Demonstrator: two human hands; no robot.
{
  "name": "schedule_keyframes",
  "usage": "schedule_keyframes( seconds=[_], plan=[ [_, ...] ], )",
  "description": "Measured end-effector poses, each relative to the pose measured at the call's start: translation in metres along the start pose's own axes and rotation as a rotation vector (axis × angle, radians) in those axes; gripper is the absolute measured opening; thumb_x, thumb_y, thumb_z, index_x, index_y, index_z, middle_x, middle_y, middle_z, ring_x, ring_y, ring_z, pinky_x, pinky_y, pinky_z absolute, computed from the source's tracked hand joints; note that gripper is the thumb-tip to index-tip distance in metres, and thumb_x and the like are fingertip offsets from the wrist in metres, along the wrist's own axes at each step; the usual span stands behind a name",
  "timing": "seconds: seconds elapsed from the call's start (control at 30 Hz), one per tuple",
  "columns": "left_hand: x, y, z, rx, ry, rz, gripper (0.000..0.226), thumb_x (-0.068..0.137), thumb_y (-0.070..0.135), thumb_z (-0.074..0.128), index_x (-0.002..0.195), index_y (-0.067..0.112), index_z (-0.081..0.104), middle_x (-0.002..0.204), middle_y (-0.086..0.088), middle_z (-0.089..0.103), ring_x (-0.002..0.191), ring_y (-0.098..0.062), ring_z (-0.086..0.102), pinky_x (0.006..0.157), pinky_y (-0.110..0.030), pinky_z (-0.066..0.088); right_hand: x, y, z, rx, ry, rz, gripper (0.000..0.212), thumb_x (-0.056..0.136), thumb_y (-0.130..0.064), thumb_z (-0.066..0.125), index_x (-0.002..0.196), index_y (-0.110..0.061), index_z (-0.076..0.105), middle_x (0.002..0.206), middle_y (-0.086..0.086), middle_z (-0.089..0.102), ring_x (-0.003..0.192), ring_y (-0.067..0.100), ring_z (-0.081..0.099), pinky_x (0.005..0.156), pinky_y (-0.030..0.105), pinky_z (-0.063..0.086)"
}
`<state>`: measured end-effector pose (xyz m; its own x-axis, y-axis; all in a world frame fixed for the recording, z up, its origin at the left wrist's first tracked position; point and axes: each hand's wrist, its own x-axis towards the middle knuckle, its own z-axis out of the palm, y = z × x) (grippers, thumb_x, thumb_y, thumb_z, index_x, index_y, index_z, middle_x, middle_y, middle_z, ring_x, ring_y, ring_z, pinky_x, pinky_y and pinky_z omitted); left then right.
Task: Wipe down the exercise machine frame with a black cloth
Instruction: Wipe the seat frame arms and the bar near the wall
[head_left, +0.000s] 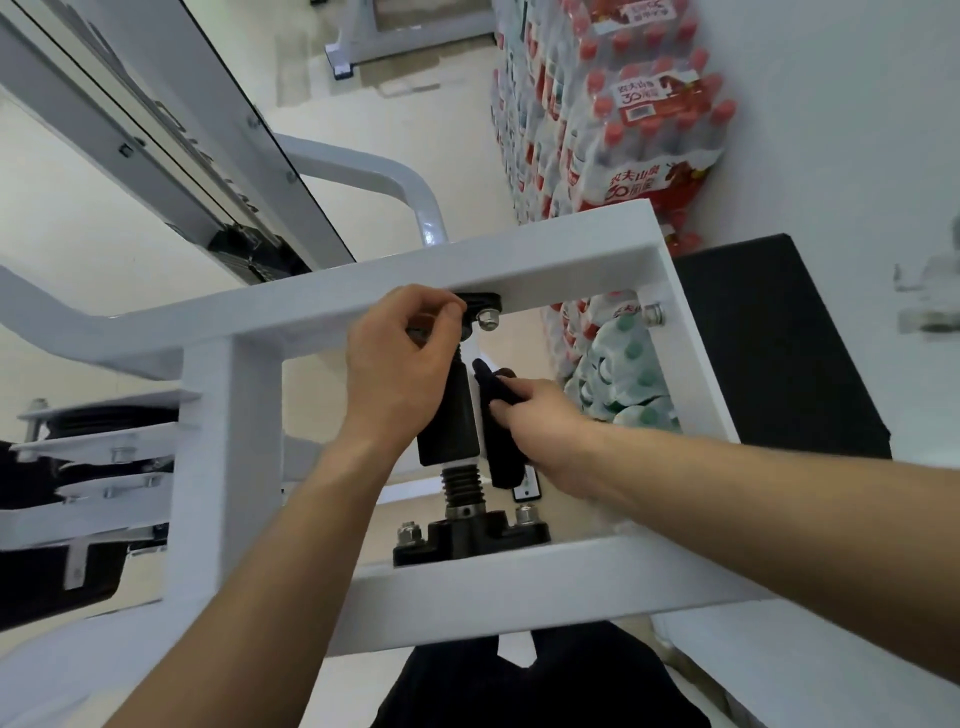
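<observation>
Wiping inside frame (519, 249), black cloth (501, 395) gripped in right hand (545, 431); left hand (400, 364) pinching far mount (485, 304). Next calls for strokes along near beam (571, 587).

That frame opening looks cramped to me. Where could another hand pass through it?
Open gaps: between the white upright and the left hand, and between the right hand and the frame's right side plate. The middle is crowded: black damper, black cloth and both hands.
</observation>
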<state>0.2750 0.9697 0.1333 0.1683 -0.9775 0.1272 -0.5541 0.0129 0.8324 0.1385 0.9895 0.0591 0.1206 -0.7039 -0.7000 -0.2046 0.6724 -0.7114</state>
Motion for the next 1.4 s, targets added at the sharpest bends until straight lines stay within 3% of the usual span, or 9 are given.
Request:
schedule_keyframes(
  seconds=[0.13, 0.3, 0.43, 0.57, 0.73, 0.9, 1.03, 1.17, 1.4],
  plan=[
    [-0.004, 0.000, 0.000, -0.016, 0.007, -0.007, 0.009, 0.093, 0.020, 0.065, 0.089, 0.024, 0.072, 0.082, 0.018, 0.070, 0.075, 0.006, 0.062, 0.067, -0.005, 0.042, -0.027, -0.001, 0.000, -0.040, 0.033, -0.084, 0.039, 0.100, -0.020, 0.050, 0.136, -0.031, 0.058, 0.113, -0.006, 0.070, 0.104, 0.015, 0.065, 0.091, 0.030, 0.052],
    [-0.014, -0.007, -0.009, -0.013, 0.027, -0.026, 0.010, 0.092, 0.019, 0.066, 0.088, 0.027, 0.071, 0.083, 0.020, 0.070, 0.077, 0.002, 0.064, 0.064, -0.009, 0.046, -0.016, -0.020, 0.006, -0.329, -0.028, 0.170, 0.037, 0.100, -0.006, 0.040, 0.133, 0.000, 0.055, 0.130, 0.022, 0.059, 0.114, 0.035, 0.060, 0.099, 0.044, 0.050],
    [-0.028, -0.017, -0.028, -0.023, 0.113, -0.053, 0.010, 0.093, 0.022, 0.065, 0.088, 0.027, 0.073, 0.080, 0.020, 0.071, 0.076, -0.001, 0.065, 0.063, -0.008, 0.045, -0.022, -0.024, 0.008, -0.353, 0.049, 0.170, 0.033, 0.097, -0.003, 0.038, 0.119, -0.002, 0.063, 0.118, 0.020, 0.066, 0.108, 0.034, 0.064, 0.100, 0.045, 0.052],
    [-0.043, -0.025, -0.050, -0.012, 0.178, -0.105, 0.014, 0.093, 0.025, 0.065, 0.084, 0.035, 0.070, 0.080, 0.021, 0.071, 0.079, 0.004, 0.065, 0.067, -0.006, 0.043, -0.057, -0.030, 0.006, -0.277, 0.065, -0.118, 0.034, 0.100, -0.015, 0.045, 0.127, -0.023, 0.065, 0.111, 0.002, 0.070, 0.104, 0.025, 0.064, 0.097, 0.041, 0.051],
    [-0.059, -0.031, -0.074, -0.003, 0.164, -0.119, 0.009, 0.093, 0.033, 0.064, 0.089, 0.034, 0.072, 0.084, 0.018, 0.072, 0.082, 0.006, 0.063, 0.069, -0.001, 0.040, -0.096, -0.047, 0.013, -0.355, 0.196, -0.551, 0.045, 0.101, -0.017, 0.052, 0.144, -0.030, 0.051, 0.125, -0.017, 0.058, 0.115, 0.003, 0.051, 0.091, 0.010, 0.034],
    [-0.066, -0.040, -0.112, 0.039, 0.108, -0.072, 0.013, 0.094, 0.036, 0.063, 0.083, 0.042, 0.067, 0.079, 0.028, 0.067, 0.082, 0.007, 0.063, 0.065, -0.003, 0.041, -0.114, -0.068, 0.051, -0.631, 0.178, -0.809, 0.044, 0.098, -0.018, 0.056, 0.140, -0.031, 0.056, 0.135, -0.010, 0.062, 0.124, 0.010, 0.054, 0.103, 0.019, 0.035],
    [-0.071, -0.053, -0.148, 0.028, 0.053, -0.052, 0.018, 0.091, 0.034, 0.062, 0.075, 0.042, 0.064, 0.073, 0.031, 0.065, 0.075, 0.008, 0.063, 0.061, 0.000, 0.039, -0.101, -0.078, 0.100, -0.785, 0.104, -0.680, 0.037, 0.096, -0.020, 0.060, 0.130, -0.031, 0.065, 0.124, -0.005, 0.068, 0.114, 0.017, 0.061, 0.095, 0.026, 0.044],
    [-0.077, -0.078, -0.177, 0.074, 0.006, -0.062, 0.014, 0.091, 0.035, 0.063, 0.078, 0.039, 0.066, 0.074, 0.022, 0.067, 0.074, 0.008, 0.062, 0.061, -0.009, 0.040, -0.081, -0.077, 0.139, -0.944, 0.117, -0.561, 0.031, 0.094, -0.021, 0.063, 0.124, -0.024, 0.070, 0.120, 0.002, 0.071, 0.108, 0.024, 0.063, 0.090, 0.031, 0.049],
    [-0.082, -0.101, -0.198, 0.083, -0.056, -0.076, 0.010, 0.093, 0.039, 0.060, 0.085, 0.040, 0.066, 0.079, 0.025, 0.065, 0.078, 0.014, 0.059, 0.064, -0.015, 0.040, -0.070, -0.070, 0.162, -0.892, 0.157, -0.474, 0.028, 0.092, -0.019, 0.064, 0.118, -0.023, 0.072, 0.114, 0.002, 0.073, 0.102, 0.022, 0.065, 0.083, 0.029, 0.049]
  ],
)
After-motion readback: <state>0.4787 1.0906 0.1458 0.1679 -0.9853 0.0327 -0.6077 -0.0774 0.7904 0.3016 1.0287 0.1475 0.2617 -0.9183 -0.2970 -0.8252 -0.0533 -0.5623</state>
